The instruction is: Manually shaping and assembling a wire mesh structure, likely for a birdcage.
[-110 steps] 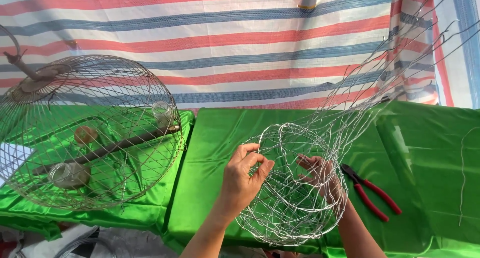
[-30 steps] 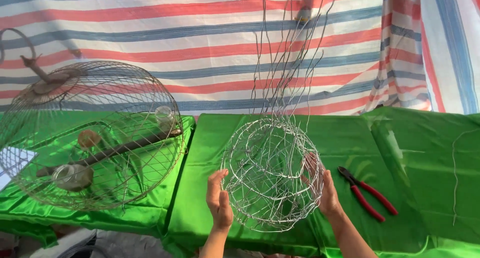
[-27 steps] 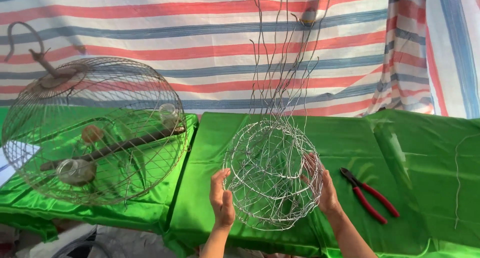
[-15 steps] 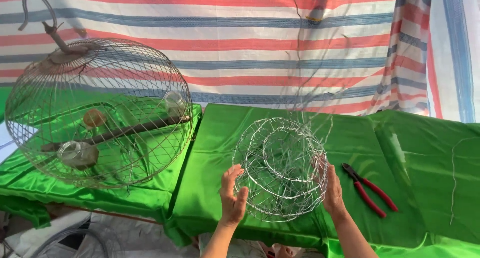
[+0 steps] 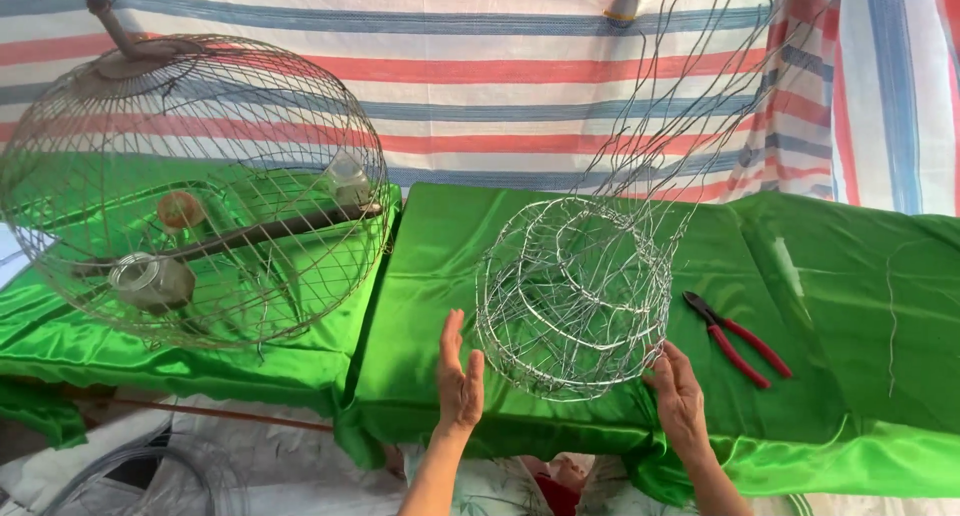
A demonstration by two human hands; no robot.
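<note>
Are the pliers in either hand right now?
No, the red-handled pliers lie on the green cloth, apart from the right hand.

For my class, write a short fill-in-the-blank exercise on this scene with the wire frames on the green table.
1. The right hand touches the unfinished wire cage frame, while the left hand is held open just ____ of it.
2. The pliers have ____ handles.
3. The finished round cage has a ____ on top.
4. The tablecloth is ____.

Missing words: left; red; hook; green
</note>
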